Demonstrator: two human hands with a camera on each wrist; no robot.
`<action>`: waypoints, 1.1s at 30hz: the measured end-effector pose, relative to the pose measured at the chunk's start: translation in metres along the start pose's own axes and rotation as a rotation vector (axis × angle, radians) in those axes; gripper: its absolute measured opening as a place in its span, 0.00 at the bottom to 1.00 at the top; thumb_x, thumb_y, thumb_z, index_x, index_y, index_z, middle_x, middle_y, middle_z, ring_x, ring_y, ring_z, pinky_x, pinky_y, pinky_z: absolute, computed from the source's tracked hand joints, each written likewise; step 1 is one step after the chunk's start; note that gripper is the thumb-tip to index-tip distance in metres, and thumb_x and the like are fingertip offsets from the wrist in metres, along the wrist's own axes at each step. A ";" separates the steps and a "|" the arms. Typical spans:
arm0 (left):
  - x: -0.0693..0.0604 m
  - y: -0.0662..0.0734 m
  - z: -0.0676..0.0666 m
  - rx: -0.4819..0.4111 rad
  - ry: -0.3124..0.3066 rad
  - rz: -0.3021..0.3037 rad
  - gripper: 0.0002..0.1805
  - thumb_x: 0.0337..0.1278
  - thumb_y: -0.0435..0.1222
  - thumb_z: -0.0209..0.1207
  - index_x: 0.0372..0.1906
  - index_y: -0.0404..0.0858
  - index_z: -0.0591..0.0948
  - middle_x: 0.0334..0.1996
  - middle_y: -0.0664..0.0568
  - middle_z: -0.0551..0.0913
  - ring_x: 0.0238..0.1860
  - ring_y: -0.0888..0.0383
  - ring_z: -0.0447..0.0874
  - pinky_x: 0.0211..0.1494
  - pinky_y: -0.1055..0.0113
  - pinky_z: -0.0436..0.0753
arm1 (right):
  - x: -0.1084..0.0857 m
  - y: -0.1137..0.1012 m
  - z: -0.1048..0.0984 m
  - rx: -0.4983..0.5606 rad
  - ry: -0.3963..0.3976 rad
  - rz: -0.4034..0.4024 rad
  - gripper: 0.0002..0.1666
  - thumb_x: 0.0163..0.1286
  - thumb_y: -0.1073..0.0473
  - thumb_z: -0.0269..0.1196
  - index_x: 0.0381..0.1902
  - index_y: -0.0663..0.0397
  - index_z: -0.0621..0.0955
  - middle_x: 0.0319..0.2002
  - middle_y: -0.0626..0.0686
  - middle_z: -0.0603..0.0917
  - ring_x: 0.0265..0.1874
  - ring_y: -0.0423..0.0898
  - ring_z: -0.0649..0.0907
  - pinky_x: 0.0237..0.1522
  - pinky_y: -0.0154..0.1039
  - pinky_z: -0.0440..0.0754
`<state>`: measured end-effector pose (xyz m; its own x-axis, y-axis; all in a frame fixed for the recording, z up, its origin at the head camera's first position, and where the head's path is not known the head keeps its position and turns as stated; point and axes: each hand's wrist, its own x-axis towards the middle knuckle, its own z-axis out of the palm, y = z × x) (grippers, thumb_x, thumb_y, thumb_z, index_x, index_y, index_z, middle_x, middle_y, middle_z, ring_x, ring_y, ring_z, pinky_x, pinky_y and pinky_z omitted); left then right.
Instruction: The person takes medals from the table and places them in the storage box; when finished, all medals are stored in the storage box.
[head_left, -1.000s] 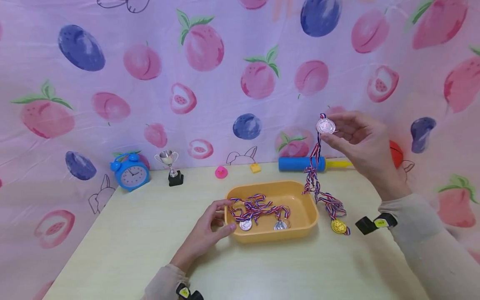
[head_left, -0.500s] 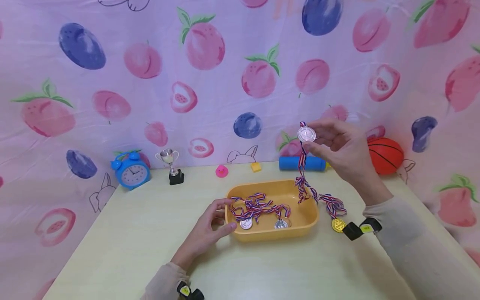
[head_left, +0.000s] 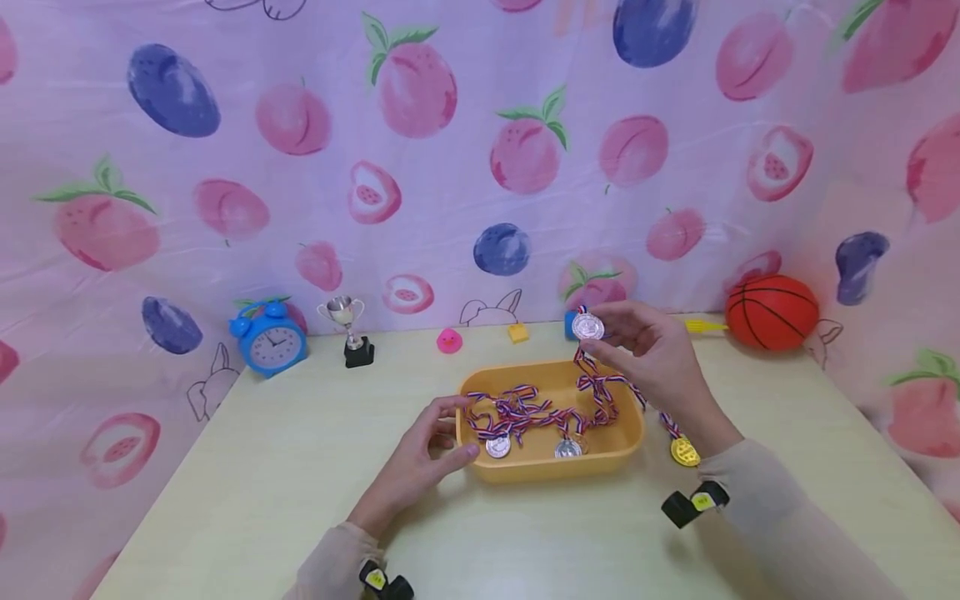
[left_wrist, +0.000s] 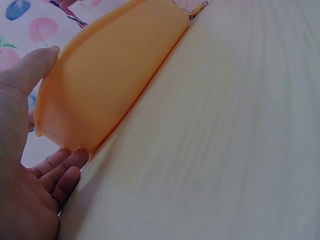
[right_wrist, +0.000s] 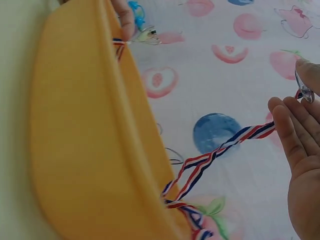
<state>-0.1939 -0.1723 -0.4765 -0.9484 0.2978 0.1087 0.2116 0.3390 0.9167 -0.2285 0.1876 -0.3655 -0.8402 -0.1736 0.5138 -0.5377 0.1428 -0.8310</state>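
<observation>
My right hand (head_left: 656, 354) pinches a silver medal (head_left: 588, 326) by its edge, above the right part of a yellow plastic basin (head_left: 555, 471). The medal's red, white and blue ribbon (right_wrist: 240, 137) hangs down into the basin. At the basin's left end, my left hand (head_left: 420, 446) holds the rim, with the thumb at the front corner and a finger over the left edge. Two silver medals (head_left: 498, 446) and tangled ribbons (head_left: 517, 408) lie inside. Outside on the right is a gold medal (head_left: 684, 452), its ribbon running up to the basin's rim, partly behind my right hand.
Along the back stand a blue alarm clock (head_left: 274, 340), a small trophy cup (head_left: 345, 321), a pink duck (head_left: 449, 341) and a yellow block (head_left: 517, 333). A red basketball (head_left: 772, 312) sits at the right. A blue tube (head_left: 572, 325) is mostly hidden behind my right hand.
My right hand has moved left and down with the silver medal, from right of the basin to over it. The ribbon's lower part now lies in the basin. The left hand stays put.
</observation>
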 end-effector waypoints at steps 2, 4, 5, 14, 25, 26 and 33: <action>0.000 0.000 0.000 -0.004 0.001 0.002 0.35 0.73 0.41 0.73 0.79 0.56 0.74 0.71 0.51 0.81 0.63 0.47 0.80 0.70 0.49 0.77 | -0.005 0.005 0.003 -0.006 -0.005 0.029 0.23 0.73 0.64 0.77 0.64 0.56 0.86 0.52 0.52 0.94 0.46 0.46 0.91 0.52 0.33 0.90; 0.001 -0.001 0.000 -0.006 0.001 0.006 0.34 0.73 0.40 0.72 0.79 0.55 0.74 0.71 0.50 0.81 0.63 0.47 0.80 0.69 0.49 0.77 | -0.010 0.010 0.005 -0.012 -0.011 0.059 0.23 0.73 0.62 0.78 0.64 0.55 0.86 0.52 0.53 0.93 0.47 0.47 0.91 0.51 0.33 0.90; 0.001 -0.001 0.001 -0.005 0.002 0.007 0.34 0.73 0.41 0.72 0.79 0.55 0.74 0.71 0.50 0.81 0.63 0.47 0.80 0.69 0.49 0.77 | -0.013 0.012 0.006 -0.017 -0.012 0.073 0.23 0.73 0.61 0.78 0.63 0.54 0.86 0.52 0.53 0.93 0.48 0.47 0.91 0.52 0.33 0.90; 0.001 0.000 0.001 -0.006 -0.003 0.009 0.34 0.73 0.41 0.72 0.79 0.55 0.74 0.72 0.50 0.80 0.63 0.47 0.80 0.69 0.49 0.77 | -0.033 0.027 0.011 -0.134 -0.051 0.147 0.24 0.70 0.54 0.81 0.61 0.48 0.87 0.52 0.51 0.93 0.46 0.50 0.89 0.50 0.33 0.89; 0.002 -0.003 0.002 0.008 0.000 -0.014 0.35 0.73 0.42 0.73 0.79 0.56 0.74 0.70 0.50 0.81 0.62 0.48 0.80 0.68 0.50 0.77 | -0.051 0.038 0.001 -0.323 -0.109 0.111 0.25 0.64 0.46 0.85 0.57 0.41 0.89 0.51 0.44 0.91 0.50 0.51 0.89 0.51 0.36 0.88; 0.002 -0.003 0.002 0.010 0.001 -0.013 0.35 0.73 0.42 0.73 0.79 0.56 0.74 0.70 0.50 0.81 0.62 0.48 0.80 0.69 0.50 0.77 | -0.052 0.038 -0.002 -0.340 -0.105 0.102 0.26 0.65 0.46 0.84 0.57 0.41 0.89 0.51 0.45 0.92 0.50 0.51 0.89 0.51 0.36 0.88; 0.002 -0.003 0.000 0.007 -0.003 0.002 0.35 0.73 0.42 0.73 0.79 0.55 0.74 0.71 0.49 0.82 0.62 0.48 0.81 0.70 0.48 0.78 | -0.059 0.037 -0.019 -0.326 -0.062 0.144 0.27 0.68 0.48 0.83 0.61 0.43 0.87 0.56 0.50 0.92 0.53 0.55 0.90 0.56 0.40 0.89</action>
<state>-0.1963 -0.1722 -0.4792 -0.9472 0.3011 0.1098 0.2154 0.3444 0.9138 -0.2007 0.2218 -0.4228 -0.9084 -0.1861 0.3744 -0.4169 0.4713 -0.7772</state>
